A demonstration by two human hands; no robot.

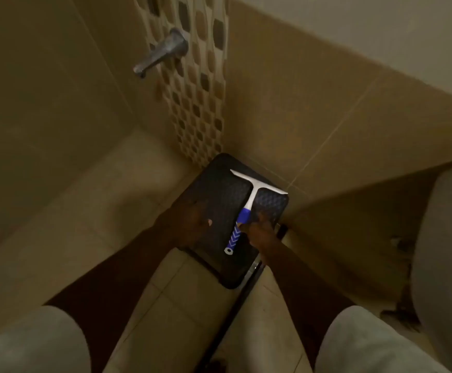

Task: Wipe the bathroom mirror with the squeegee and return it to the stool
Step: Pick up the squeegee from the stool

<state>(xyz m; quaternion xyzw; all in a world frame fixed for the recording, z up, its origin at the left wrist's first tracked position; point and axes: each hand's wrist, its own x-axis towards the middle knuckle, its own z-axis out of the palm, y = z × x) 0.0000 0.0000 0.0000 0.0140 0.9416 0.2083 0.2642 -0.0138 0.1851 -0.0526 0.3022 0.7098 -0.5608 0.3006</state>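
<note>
— Nearest the lens? 
— Pale sleeves [375,343] at both lower corners, bare forearms reaching forward over tiled floor [128,173].

— Further out? 
— Left hand [192,224] hovering flat over the near-left part of the dark stool [219,189], grip released, holding nothing. Right hand [260,230] at the stool's right edge, fingertips touching the blue part of the squeegee [246,205] handle; cannot tell whether clenched round it or only resting against it.

— Squeegee itself? 
— Lying on the stool's textured top. Long axis running from near-left to far-right: handle end with its hole toward the camera, white blade crosswise at the far end, close to the wall.

— Around it? 
— Stool tucked into the corner of two beige tiled walls. Pale rounded fixture [445,238] crowding the right side. Mosaic strip [200,103] rising behind the stool, metal tap [163,52] sticking out of the left wall, high and well apart.
</note>
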